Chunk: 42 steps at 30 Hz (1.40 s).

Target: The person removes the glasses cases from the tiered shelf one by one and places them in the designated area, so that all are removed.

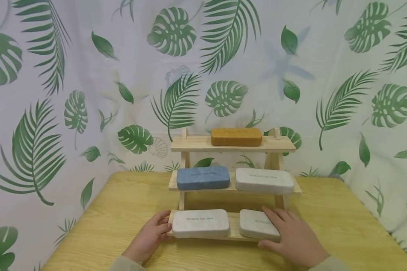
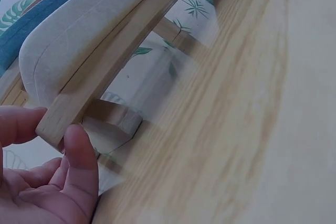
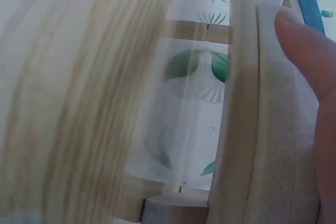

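Down low, hands [image 1: 150, 233] [image 1: 295, 233] grip squared wood [image 2: 100, 74] (left) and, seemingly, a rounded case [image 1: 256, 224] (right).

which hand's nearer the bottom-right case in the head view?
Right. The right hand lies over that case's right end; the left hand grips the left end of the bottom shelf, beyond the other bottom case.

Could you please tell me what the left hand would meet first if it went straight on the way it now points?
The left hand would first meet the left end of the bottom shelf, which it pinches; just beyond, probably the left white case on it, though depth is unclear.
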### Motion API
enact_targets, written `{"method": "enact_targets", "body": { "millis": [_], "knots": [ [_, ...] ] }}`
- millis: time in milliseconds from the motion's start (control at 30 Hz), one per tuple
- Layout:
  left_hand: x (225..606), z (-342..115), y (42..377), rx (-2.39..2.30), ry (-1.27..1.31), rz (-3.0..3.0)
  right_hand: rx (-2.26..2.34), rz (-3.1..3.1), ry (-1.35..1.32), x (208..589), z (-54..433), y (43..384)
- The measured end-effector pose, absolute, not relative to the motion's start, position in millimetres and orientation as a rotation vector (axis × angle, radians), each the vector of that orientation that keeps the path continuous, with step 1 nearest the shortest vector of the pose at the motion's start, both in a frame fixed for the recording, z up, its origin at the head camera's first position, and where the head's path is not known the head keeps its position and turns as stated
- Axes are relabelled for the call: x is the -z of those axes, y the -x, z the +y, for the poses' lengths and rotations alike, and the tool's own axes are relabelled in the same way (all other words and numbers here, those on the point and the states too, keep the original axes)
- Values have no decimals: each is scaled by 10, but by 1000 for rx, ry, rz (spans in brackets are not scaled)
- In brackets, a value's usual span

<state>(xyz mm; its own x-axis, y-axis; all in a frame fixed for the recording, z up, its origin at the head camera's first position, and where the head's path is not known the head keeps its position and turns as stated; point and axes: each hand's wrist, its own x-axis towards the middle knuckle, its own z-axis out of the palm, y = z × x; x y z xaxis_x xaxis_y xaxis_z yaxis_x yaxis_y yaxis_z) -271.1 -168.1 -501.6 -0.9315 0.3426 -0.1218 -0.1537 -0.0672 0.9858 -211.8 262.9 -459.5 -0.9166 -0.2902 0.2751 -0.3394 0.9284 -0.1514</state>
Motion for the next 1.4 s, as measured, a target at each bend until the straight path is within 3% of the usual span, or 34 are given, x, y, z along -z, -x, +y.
{"method": "enact_targets", "body": {
  "millis": [1400],
  "knots": [
    [5055, -1724, 2719, -2112, -258, 1810, -290, -2902, -495, 4566, 2756, 2100]
  ]
}}
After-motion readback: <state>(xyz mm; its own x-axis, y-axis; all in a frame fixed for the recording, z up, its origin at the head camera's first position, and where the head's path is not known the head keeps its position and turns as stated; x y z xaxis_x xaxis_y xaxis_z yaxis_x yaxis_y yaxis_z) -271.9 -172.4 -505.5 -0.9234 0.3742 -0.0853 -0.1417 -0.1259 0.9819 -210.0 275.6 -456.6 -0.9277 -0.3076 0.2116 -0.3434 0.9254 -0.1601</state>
